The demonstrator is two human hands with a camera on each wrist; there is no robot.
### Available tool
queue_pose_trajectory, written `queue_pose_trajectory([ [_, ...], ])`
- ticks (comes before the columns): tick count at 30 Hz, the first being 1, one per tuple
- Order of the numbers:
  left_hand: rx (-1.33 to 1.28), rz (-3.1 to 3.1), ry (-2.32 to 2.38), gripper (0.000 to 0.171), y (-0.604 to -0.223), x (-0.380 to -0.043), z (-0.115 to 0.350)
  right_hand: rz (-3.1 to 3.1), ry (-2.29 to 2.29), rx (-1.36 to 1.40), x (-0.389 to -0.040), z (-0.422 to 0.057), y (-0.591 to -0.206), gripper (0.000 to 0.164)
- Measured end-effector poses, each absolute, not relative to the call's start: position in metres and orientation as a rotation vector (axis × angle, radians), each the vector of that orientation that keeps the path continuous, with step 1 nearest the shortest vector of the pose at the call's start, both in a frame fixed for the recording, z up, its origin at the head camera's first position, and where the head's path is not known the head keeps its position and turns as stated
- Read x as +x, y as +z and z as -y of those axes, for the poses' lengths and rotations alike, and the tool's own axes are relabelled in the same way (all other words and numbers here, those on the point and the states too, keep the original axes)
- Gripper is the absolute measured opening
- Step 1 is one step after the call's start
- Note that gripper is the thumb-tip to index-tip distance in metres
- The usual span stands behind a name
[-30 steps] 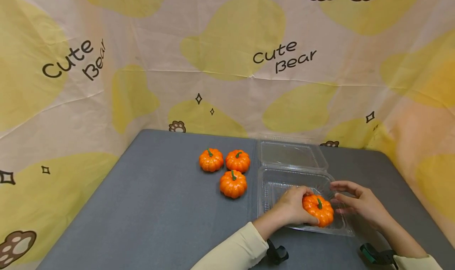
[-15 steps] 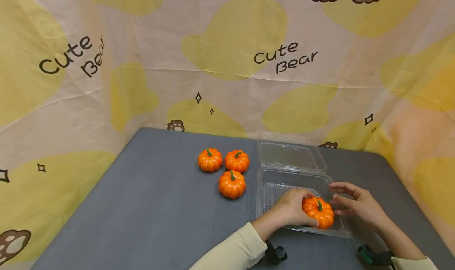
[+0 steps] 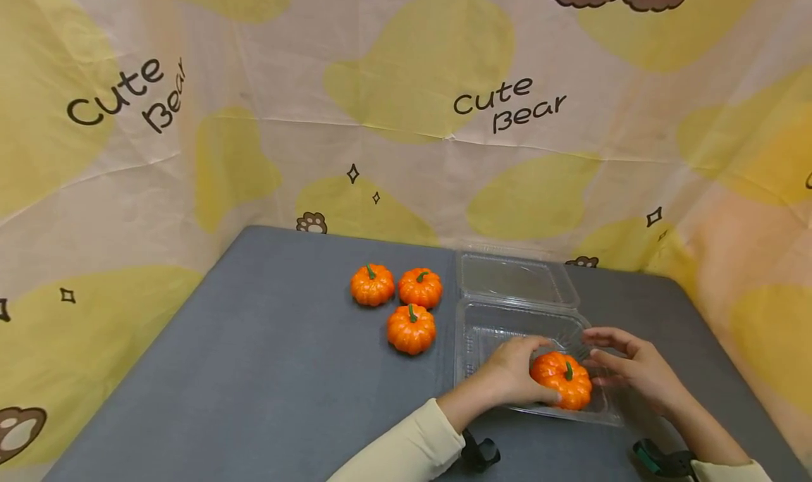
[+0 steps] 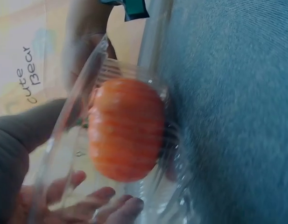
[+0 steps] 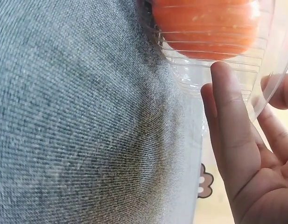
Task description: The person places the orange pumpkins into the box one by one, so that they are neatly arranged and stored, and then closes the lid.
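Observation:
A glossy orange mini pumpkin [image 3: 566, 387] with a green stem sits at the right end of the open clear plastic clamshell box [image 3: 472, 341]. My left hand [image 3: 517, 373] reaches over the box and holds the pumpkin, thumb on its near side, fingers on the far side. In the left wrist view the pumpkin [image 4: 127, 133] shows through the clear wall, fingertips close by it. My right hand [image 3: 641, 366] is at the box's right side, fingers extended. One of its fingertips [image 5: 221, 70] is right at the ribbed wall in the right wrist view.
Three similar pumpkins stand grouped left of the box: one at back left [image 3: 371, 285], one at back right [image 3: 420, 289], one in front [image 3: 411, 329]. The box's clear lid [image 3: 517, 279] lies folded back toward the printed cloth backdrop [image 3: 406, 80]. Grey cloth covers the table [image 3: 285, 369].
The pumpkin in my left hand sits slightly lower and further left in the head view. The whole scene drifts slightly left with the camera. The three other pumpkins stay in place.

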State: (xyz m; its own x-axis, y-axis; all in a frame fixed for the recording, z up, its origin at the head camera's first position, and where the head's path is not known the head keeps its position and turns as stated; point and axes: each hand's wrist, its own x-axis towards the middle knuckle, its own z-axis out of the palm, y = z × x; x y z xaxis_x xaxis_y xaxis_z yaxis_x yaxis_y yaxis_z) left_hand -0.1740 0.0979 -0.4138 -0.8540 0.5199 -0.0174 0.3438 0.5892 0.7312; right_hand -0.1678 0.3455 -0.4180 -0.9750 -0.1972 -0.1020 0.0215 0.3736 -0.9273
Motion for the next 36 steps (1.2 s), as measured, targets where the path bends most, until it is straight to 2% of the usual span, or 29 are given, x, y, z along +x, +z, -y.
queue_pose_trajectory([
  [10,0.545,-2.491,1.51,0.059,-0.394,-0.169,-0.066,-2.477,-1.62,-0.117,-0.167,-0.343,-0.418,0.043],
  [25,0.666,-2.697,1.462,0.072,-0.369,-0.159,-0.006,-2.472,-1.612,-0.116,-0.166,-0.343,-0.416,0.047],
  [36,0.486,-2.85,1.416,0.073,-0.367,-0.16,0.039,-2.503,-1.588,-0.101,-0.165,-0.342,-0.415,0.05],
])
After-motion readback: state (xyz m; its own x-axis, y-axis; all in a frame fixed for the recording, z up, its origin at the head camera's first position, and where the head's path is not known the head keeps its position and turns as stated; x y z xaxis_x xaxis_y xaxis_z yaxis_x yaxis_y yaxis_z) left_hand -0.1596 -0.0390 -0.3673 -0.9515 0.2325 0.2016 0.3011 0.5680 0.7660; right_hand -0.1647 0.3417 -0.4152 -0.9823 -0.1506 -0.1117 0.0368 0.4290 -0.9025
